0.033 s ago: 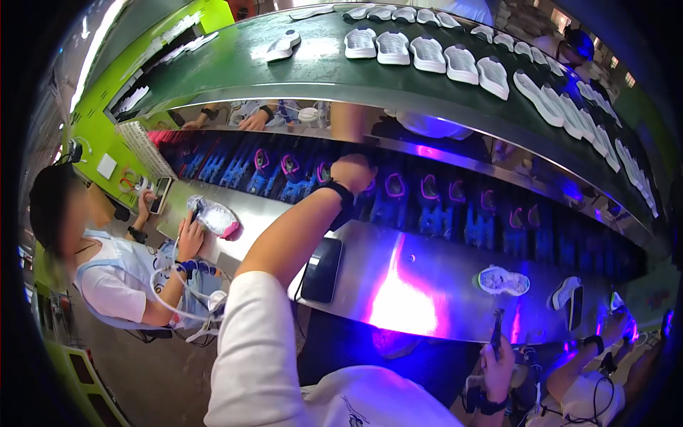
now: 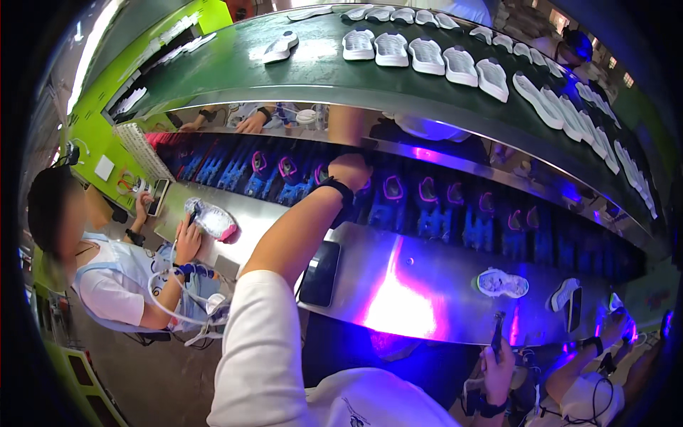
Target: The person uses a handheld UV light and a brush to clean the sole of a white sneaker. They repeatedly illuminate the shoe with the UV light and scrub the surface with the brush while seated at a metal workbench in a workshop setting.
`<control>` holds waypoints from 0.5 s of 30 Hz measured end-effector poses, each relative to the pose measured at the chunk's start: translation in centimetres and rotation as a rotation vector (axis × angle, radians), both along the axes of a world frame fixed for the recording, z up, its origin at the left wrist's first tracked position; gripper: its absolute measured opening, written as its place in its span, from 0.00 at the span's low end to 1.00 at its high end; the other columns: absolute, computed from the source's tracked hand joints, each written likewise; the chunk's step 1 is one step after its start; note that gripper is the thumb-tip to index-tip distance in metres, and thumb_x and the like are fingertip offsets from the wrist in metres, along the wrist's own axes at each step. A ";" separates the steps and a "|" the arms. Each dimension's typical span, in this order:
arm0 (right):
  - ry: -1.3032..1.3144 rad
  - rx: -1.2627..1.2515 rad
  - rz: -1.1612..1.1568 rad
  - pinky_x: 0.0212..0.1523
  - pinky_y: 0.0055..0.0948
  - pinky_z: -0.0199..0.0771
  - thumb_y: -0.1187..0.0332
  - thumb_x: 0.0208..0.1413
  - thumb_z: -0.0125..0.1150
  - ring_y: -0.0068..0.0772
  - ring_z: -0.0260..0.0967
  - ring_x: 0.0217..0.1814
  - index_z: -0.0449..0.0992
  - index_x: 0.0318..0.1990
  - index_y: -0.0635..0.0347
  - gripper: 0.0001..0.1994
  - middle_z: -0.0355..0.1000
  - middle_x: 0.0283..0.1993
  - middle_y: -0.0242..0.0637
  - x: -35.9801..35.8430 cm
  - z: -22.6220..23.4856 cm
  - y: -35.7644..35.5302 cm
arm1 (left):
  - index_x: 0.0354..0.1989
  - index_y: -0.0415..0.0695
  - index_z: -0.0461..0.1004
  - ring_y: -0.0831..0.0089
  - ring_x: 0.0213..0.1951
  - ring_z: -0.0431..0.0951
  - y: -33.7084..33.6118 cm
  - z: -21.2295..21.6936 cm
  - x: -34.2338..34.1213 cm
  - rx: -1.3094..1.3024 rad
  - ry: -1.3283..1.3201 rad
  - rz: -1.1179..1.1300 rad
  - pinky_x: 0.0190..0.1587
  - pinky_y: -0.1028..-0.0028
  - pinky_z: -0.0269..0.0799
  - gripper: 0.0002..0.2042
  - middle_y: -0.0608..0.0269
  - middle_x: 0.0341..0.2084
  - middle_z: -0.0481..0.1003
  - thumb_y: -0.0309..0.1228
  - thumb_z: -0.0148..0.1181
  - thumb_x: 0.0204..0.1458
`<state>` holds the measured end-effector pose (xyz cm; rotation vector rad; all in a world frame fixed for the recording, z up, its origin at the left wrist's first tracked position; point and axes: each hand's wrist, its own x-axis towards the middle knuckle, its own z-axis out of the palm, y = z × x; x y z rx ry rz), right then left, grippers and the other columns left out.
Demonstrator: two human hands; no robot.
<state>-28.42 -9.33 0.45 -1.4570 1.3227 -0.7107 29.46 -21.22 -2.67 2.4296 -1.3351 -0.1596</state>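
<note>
My left arm stretches forward over the metal bench, and my left hand (image 2: 350, 171) is at the dark lower conveyor (image 2: 491, 238) among shoes with pink-rimmed openings (image 2: 393, 188). Its fingers are hidden behind the back of the hand, so what it touches cannot be seen. Low on the right, my right hand (image 2: 498, 370) is closed around a slim dark tool (image 2: 497, 331) held upright, its tip near the bench edge. Just beyond that tip lies a white shoe sole (image 2: 502, 282), apart from the tool.
A dark flat screen (image 2: 321, 274) lies by my left forearm. Another white shoe part (image 2: 562, 294) rests beside a dark slab on the right. White soles (image 2: 427, 55) line the green upper belt (image 2: 206, 75). At left, a co-worker's hand (image 2: 188, 238) touches a white-and-pink shoe (image 2: 213, 221).
</note>
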 end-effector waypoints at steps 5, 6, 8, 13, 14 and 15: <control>0.097 -0.056 -0.053 0.21 0.17 0.58 0.75 0.63 0.59 0.12 0.60 0.22 0.72 0.61 0.64 0.19 0.71 0.30 0.28 -1.2 -1.4 -0.5 | 0.40 0.46 0.84 0.52 0.44 0.85 -3.4 -5.8 2.5 -0.022 -0.104 0.148 0.47 0.56 0.80 0.13 0.51 0.39 0.83 0.39 0.56 0.57; 0.124 -0.034 -0.050 0.22 0.17 0.58 0.76 0.63 0.60 0.12 0.60 0.22 0.72 0.61 0.64 0.19 0.71 0.30 0.28 -0.9 -1.0 -0.4 | 0.40 0.46 0.84 0.52 0.44 0.84 -3.9 -6.0 2.0 -0.045 -0.266 0.126 0.47 0.56 0.80 0.13 0.50 0.38 0.83 0.39 0.57 0.57; 0.103 -0.025 -0.043 0.24 0.17 0.61 0.75 0.63 0.60 0.13 0.62 0.24 0.71 0.63 0.63 0.20 0.74 0.31 0.29 -1.5 -1.7 -0.8 | 0.41 0.45 0.84 0.51 0.44 0.84 -5.1 -4.9 -0.6 -0.114 -0.398 -0.003 0.47 0.56 0.80 0.13 0.50 0.38 0.83 0.38 0.57 0.56; 0.062 0.007 -0.093 0.26 0.18 0.61 0.73 0.64 0.61 0.13 0.62 0.25 0.71 0.62 0.64 0.19 0.76 0.32 0.29 -1.6 -1.9 -0.7 | 0.42 0.44 0.84 0.50 0.45 0.84 -8.3 0.3 -11.1 -0.230 -0.217 -0.285 0.47 0.56 0.81 0.13 0.47 0.40 0.83 0.37 0.56 0.57; 0.077 -0.031 -0.079 0.25 0.18 0.61 0.72 0.65 0.61 0.13 0.61 0.25 0.71 0.61 0.64 0.18 0.77 0.33 0.30 -1.5 -1.6 -0.8 | 0.42 0.45 0.84 0.50 0.46 0.84 -9.2 -0.1 -11.5 -0.196 -0.142 -0.197 0.48 0.56 0.80 0.13 0.48 0.41 0.83 0.37 0.56 0.58; 0.058 -0.040 -0.061 0.25 0.18 0.61 0.72 0.65 0.61 0.13 0.61 0.24 0.72 0.60 0.64 0.17 0.78 0.33 0.30 -0.9 -1.0 -0.8 | 0.43 0.45 0.84 0.51 0.47 0.84 -10.7 -1.4 -11.7 -0.164 -0.066 -0.109 0.48 0.57 0.80 0.14 0.48 0.43 0.83 0.38 0.56 0.58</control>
